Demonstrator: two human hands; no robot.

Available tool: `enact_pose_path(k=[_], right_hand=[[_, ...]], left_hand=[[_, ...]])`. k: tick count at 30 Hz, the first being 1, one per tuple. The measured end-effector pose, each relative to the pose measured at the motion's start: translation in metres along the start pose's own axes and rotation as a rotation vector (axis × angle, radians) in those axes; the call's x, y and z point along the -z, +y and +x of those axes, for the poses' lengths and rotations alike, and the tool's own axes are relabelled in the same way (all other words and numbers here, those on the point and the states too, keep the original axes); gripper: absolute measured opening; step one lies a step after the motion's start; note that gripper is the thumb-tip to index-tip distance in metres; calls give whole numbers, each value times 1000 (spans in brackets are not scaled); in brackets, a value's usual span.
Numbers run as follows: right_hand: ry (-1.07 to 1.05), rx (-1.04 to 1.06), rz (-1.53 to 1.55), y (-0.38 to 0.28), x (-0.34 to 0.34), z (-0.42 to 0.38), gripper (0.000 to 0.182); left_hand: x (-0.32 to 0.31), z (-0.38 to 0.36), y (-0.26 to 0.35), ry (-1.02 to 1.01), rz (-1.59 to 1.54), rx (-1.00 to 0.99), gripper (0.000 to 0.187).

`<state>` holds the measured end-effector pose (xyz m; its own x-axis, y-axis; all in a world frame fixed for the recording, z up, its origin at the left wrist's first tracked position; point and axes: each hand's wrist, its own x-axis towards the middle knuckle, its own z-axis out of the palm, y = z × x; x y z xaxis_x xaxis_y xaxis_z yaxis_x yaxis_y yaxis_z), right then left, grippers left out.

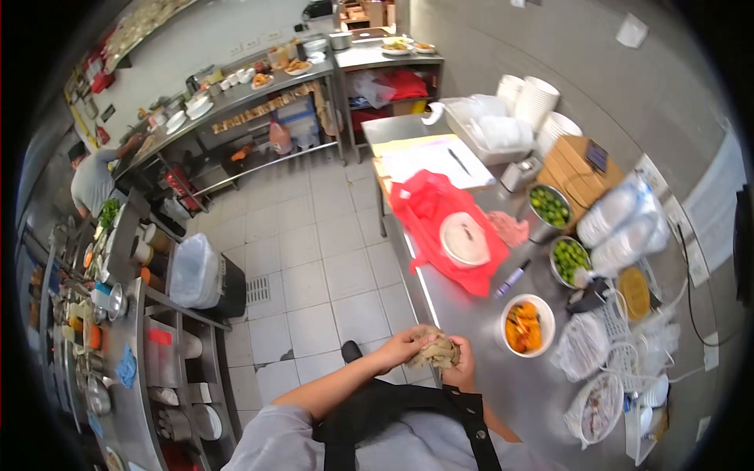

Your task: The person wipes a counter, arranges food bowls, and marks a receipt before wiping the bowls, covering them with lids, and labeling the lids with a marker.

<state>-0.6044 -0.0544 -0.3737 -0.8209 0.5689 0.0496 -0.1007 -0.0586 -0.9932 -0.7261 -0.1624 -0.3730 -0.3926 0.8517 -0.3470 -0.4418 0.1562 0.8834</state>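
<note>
My left hand (403,349) and my right hand (462,366) are close together in front of my apron, both closed on a crumpled brownish bundle (437,352), perhaps paper or cloth. It is held at the near edge of the steel table (487,345). To the right of my hands stands a white bowl of orange food (525,326). Beyond them a red plastic bag (428,206) lies on the table, with a round white lidded container (464,239) on it. A purple marker (512,279) lies between the bag and the bowl.
Two metal containers of green limes (548,206), stacked white bowls (537,102), a cardboard box (577,177) and bagged cups (620,224) stand at the right. A lined bin (196,271) is on the left floor. Another person (96,179) works at the far left.
</note>
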Motion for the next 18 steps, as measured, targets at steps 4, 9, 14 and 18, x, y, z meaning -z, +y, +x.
enact_pose_path(k=[4,9,14,18], right_hand=[[-122,6,13,-1,-93,69,18],[-349,-25,-37,9,-215,161,20],[-287,-23,56,16,-320,231,28],[-276,-208,218,41,-375,301,24]], left_hand=[[92,-14,34,168,243,-217,25],[192,-50,89,469,496,-345,34],[285,-47,110,653,434,-523,43],[335,-34,147,737,407,-608,40]])
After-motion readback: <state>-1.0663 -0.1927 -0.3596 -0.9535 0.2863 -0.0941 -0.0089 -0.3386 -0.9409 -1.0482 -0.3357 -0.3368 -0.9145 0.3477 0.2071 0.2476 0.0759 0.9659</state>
